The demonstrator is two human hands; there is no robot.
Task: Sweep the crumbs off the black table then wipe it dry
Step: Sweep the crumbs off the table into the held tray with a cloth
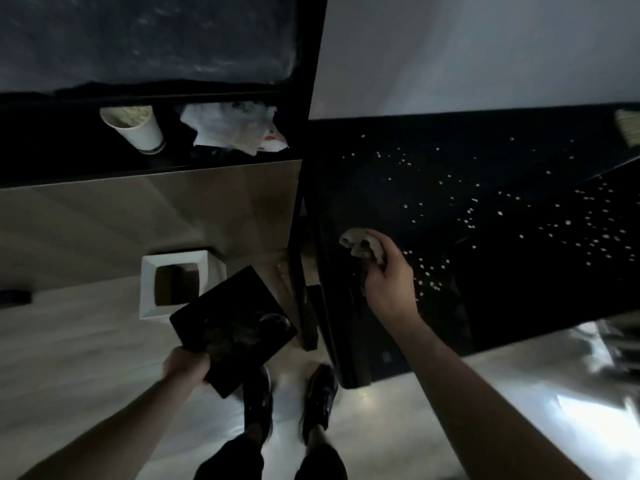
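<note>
The black table [398, 188] fills the right half of the view, with many small white crumbs [512, 216] scattered across its middle and right. My right hand [389, 284] rests near the table's left edge, closed on a crumpled grey cloth [363, 245]. My left hand [188, 365] holds a flat black tray [235, 327] by its near corner, out over the floor to the left of the table and lower than its top. Dim smudges show on the tray's surface.
A white square bin [173, 284] stands on the floor just beyond the tray. A dark shelf at upper left carries a white paper cup [133, 128] and crumpled white wrappers [235, 128]. My feet in black shoes [291, 403] stand at the table's corner.
</note>
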